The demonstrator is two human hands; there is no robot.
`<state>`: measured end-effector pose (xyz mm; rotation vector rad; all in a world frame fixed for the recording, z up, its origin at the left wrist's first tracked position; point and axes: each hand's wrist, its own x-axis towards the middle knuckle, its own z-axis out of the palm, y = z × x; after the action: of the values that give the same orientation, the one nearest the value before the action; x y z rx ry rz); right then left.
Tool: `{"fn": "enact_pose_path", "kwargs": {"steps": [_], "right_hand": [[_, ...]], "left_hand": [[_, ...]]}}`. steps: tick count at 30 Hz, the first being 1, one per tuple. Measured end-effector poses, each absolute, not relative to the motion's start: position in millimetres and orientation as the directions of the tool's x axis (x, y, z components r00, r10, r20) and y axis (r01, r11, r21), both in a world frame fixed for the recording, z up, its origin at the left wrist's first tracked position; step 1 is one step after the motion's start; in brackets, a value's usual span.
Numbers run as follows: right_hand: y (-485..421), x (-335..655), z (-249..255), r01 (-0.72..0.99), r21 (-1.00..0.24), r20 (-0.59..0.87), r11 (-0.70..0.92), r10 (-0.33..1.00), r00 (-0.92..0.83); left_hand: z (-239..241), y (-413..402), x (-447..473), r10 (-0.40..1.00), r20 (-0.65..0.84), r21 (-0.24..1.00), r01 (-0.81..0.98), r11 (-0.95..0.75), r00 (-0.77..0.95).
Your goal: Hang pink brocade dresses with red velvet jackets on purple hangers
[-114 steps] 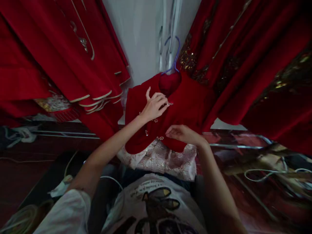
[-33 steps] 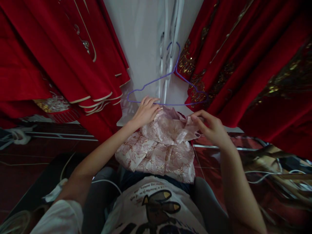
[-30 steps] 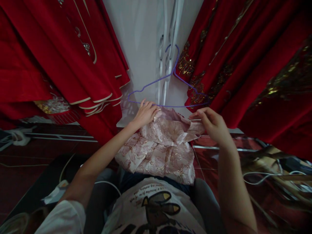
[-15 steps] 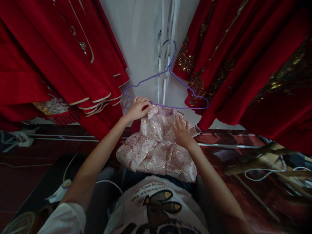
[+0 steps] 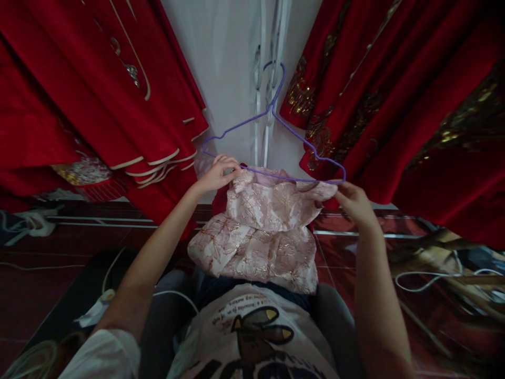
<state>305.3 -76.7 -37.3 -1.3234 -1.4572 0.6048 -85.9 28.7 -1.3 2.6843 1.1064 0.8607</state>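
Note:
A pale pink brocade dress [image 5: 272, 210] with a shiny gold pattern lies across my lap, its skirt nearer my body. The purple hanger [image 5: 284, 111] leans upright behind it, its lower bar crossing the neckline. My left hand [image 5: 223, 172] pinches the dress's left shoulder beside the bar. At the hanger's right corner, my right hand [image 5: 354, 200] is closed on the tip of the other shoulder piece, which is stretched out along the bar. Whether my fingers also grip the hanger is hidden.
Red garments [image 5: 158, 105] with pale trim hang at the left; red garments with gold sequins [image 5: 394, 105] hang at the right. A white wall panel with metal bars [image 5: 258, 100] stands between them. Wooden pieces and cables [image 5: 445, 273] lie at the lower right.
My right hand has moved right from the bodice to the shoulder piece and pulled it outward. The hanger's right end has shifted slightly right and down. My left hand stays nearly in place.

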Motion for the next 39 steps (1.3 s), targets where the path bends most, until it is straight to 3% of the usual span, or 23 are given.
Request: {"fn": "enact_pose_path", "kwargs": {"steps": [4,8,12,16,19,22,25,29,35,39], "right_hand": [[-78.2,335.5,-39.0,0.179,-0.937,0.348,0.301,0.856,0.381],[-74.1,346.7,-41.4,-0.083,-0.911,0.306,0.403,0.799,0.517],[-74.3,337.3,-33.6,-0.115,-0.897,0.311,0.427,0.794,0.522],[-70.7,318.6,-17.5,0.035,-0.905,0.362,0.424,0.725,0.587],[-62.7,309.8,-0.2,0.282,-0.845,0.524,0.455,0.596,0.608],[-56.7,303.4,23.5,0.526,-0.739,0.672,0.422,0.52,0.527],[-53.6,293.1,46.9,0.7,-0.64,0.72,0.316,0.565,0.403],[-49.5,279.0,62.9,0.772,-0.571,0.69,0.281,0.673,0.266],[-58.3,278.3,65.7,0.588,-0.67,0.62,0.453,0.777,0.109],[-67.6,282.9,67.0,0.797,-0.468,0.681,0.381,0.731,0.051]], "left_hand": [[2.1,27.1,-86.1,0.675,0.466,0.345,0.584,-0.734,0.573],[5.2,26.1,-90.5,0.673,0.466,0.368,0.566,-0.737,0.574],[4.7,24.6,-92.8,0.667,0.488,0.359,0.567,-0.741,0.562],[-1.1,21.9,-86.4,0.639,0.506,0.359,0.532,-0.767,0.58],[-6.0,19.9,-76.9,0.606,0.514,0.367,0.483,-0.795,0.606],[-8.3,18.5,-67.7,0.611,0.508,0.381,0.478,-0.792,0.607],[-8.4,17.4,-60.6,0.627,0.486,0.402,0.482,-0.779,0.609],[-10.5,17.1,-55.9,0.633,0.494,0.431,0.464,-0.774,0.596],[-22.9,15.9,-44.6,0.716,0.529,0.544,0.465,-0.698,0.455],[-31.8,8.4,-26.2,0.693,0.633,0.536,0.45,-0.714,0.345]]}}
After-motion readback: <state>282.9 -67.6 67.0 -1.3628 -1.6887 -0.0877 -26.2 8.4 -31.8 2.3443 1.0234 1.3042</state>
